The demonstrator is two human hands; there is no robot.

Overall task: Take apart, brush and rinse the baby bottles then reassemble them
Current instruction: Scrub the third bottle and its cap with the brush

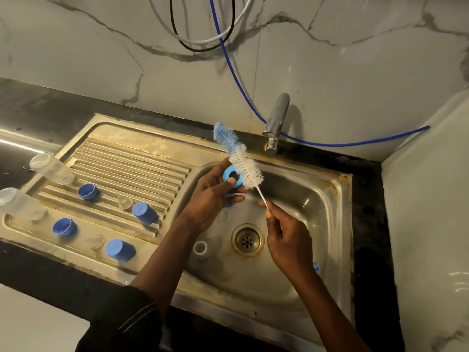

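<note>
Holding a blue ring (232, 177) in our curled left hand (212, 196) at frame centre above the sink (337, 199), we pinch the brush (241, 161) handle with our right hand (288, 240), bristles touching the ring.

chrome tap (276, 123), blue hose (355, 144) behind it; black cable (200, 50) hangs against marble wall (76, 47).
</note>
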